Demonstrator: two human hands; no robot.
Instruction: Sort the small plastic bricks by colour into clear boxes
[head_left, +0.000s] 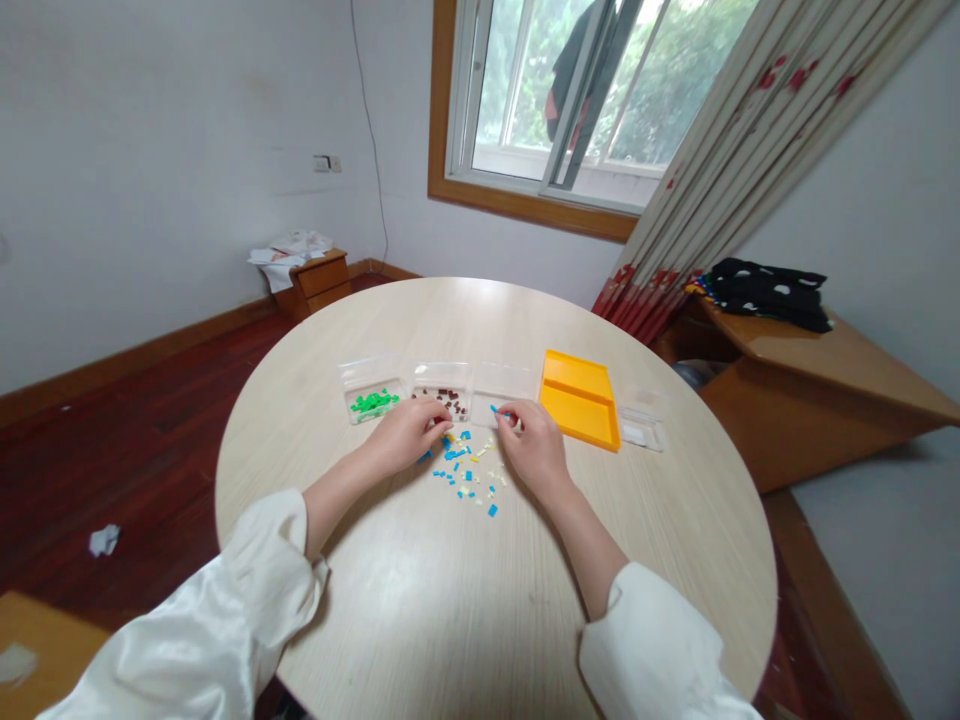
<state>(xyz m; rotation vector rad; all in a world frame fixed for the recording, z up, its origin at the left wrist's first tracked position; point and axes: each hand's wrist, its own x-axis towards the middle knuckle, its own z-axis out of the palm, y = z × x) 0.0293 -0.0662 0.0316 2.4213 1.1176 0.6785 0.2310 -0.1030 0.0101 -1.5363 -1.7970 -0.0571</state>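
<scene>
My right hand [535, 445] pinches a small blue building brick [494, 409] between thumb and fingers, just in front of a clear plastic box [507, 385]. My left hand [405, 436] is closed, its fingertips curled together near a second clear box of dark brown bricks [452, 402]. Whatever it may hold is hidden. Between and below both hands lies a loose scatter of blue bricks [456, 455] mixed with cream and yellow pieces. A third clear box at the left holds green bricks [375, 403].
A yellow two-compartment tray [585, 416] lies right of my right hand, with a small clear case [642, 431] beside it. The round wooden table [450, 620] fills the middle. A cabinet with folded cloth [772, 292] stands at the right.
</scene>
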